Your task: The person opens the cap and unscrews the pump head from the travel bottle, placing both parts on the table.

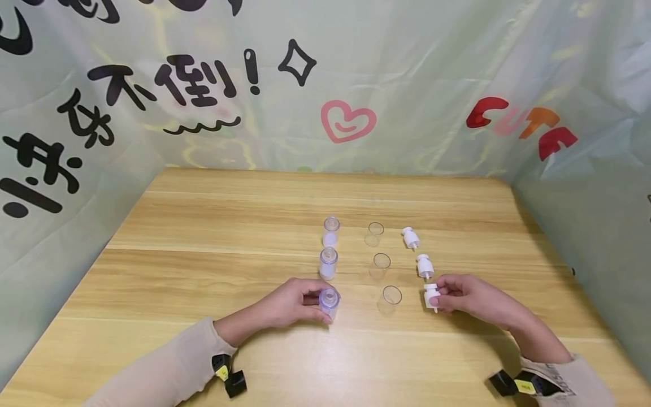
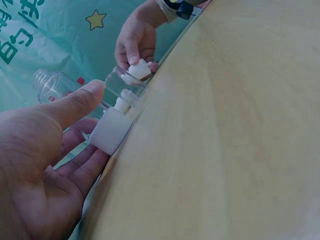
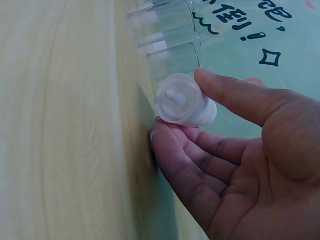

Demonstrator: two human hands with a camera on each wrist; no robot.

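Note:
At the near end of a column of clear bottles with white bases, my left hand (image 1: 290,303) holds the closest bottle (image 1: 329,302) upright on the table. In the left wrist view its thumb lies along that bottle's side, above the white base (image 2: 111,131). My right hand (image 1: 475,299) pinches a white pump head (image 1: 432,296) between thumb and fingers. The right wrist view shows this pump head (image 3: 182,100) with its hollow underside and short stem towards the camera. Two more pump heads, a middle one (image 1: 425,266) and a far one (image 1: 410,238), stand beyond it.
Two other bottles, one in the middle (image 1: 328,263) and one farther back (image 1: 331,231), stand behind the held one. Between bottles and pump heads is a column of clear caps: near (image 1: 390,299), middle (image 1: 380,265) and far (image 1: 374,233). A printed sheet (image 1: 417,68) hangs around the wooden table (image 1: 213,220).

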